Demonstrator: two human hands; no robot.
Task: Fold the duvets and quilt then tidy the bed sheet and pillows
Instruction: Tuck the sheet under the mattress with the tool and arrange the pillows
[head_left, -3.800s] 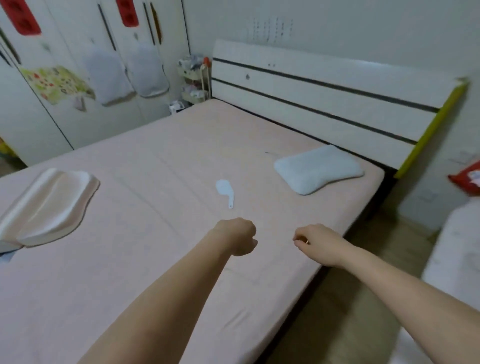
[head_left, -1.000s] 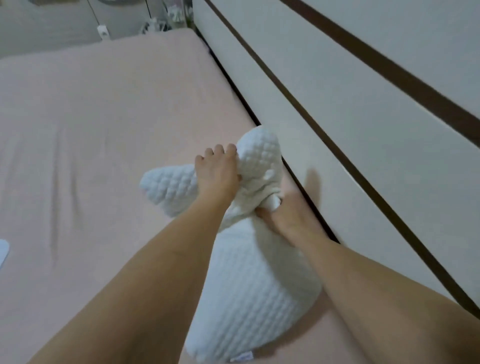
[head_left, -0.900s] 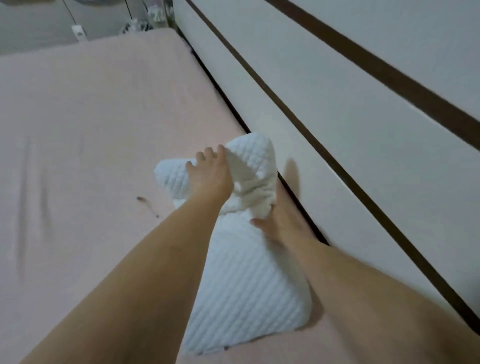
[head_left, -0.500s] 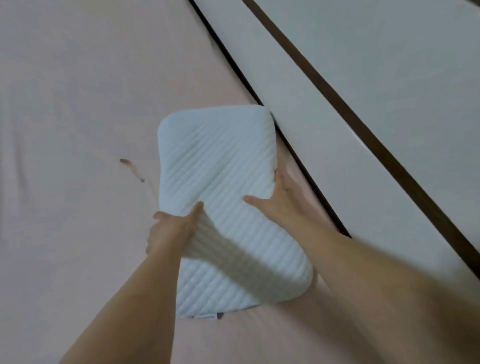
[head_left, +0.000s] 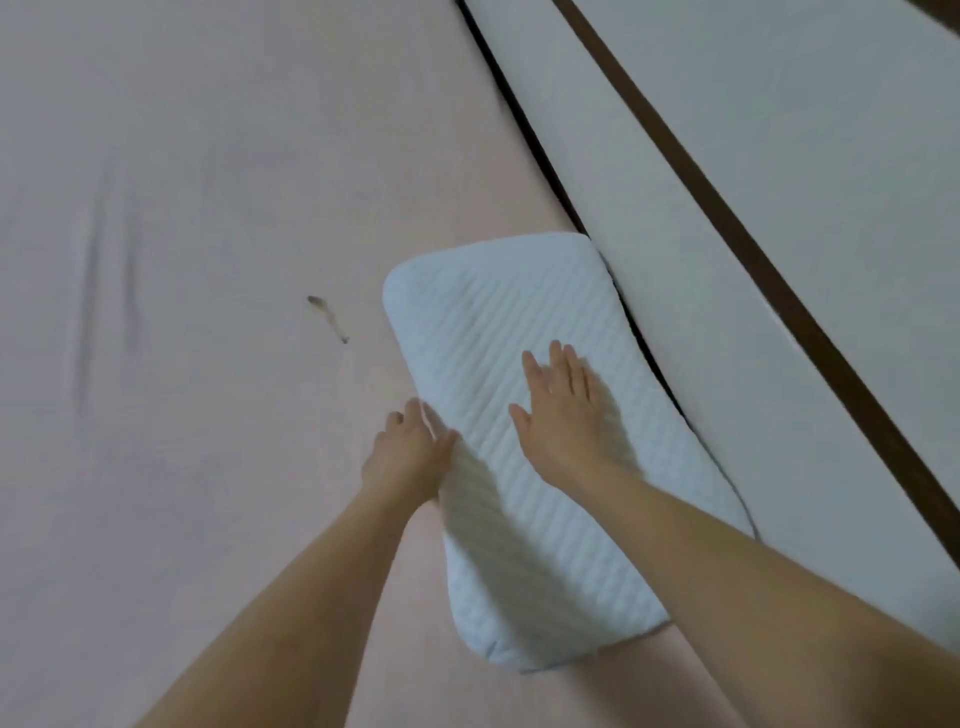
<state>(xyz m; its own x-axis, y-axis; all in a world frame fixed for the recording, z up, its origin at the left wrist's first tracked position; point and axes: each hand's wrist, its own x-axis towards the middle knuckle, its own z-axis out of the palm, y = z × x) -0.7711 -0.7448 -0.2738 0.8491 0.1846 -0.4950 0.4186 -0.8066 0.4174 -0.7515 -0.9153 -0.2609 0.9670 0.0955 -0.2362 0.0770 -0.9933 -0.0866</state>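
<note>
One pillow (head_left: 524, 415) laid by headboard (head_left: 779, 260) | right hand (head_left: 563, 415) fingers spread, pressing; left hand (head_left: 408, 452) at edge, fingers straight | sheet (head_left: 182, 260) creases left.

1. A headboard (head_left: 779, 218) fills the upper right of the frame as a pale, off-white panel running diagonally from the top centre down to the right edge.
2. A dark brown stripe (head_left: 748, 249) crosses the headboard on the same diagonal, from the top edge to the lower right edge.
3. A narrow dark gap (head_left: 524, 130) runs along the headboard's lower-left edge, from the top of the frame toward the centre.
4. A small brownish speck (head_left: 327, 317), thin and elongated, lies left of centre; what it is cannot be told.
</note>
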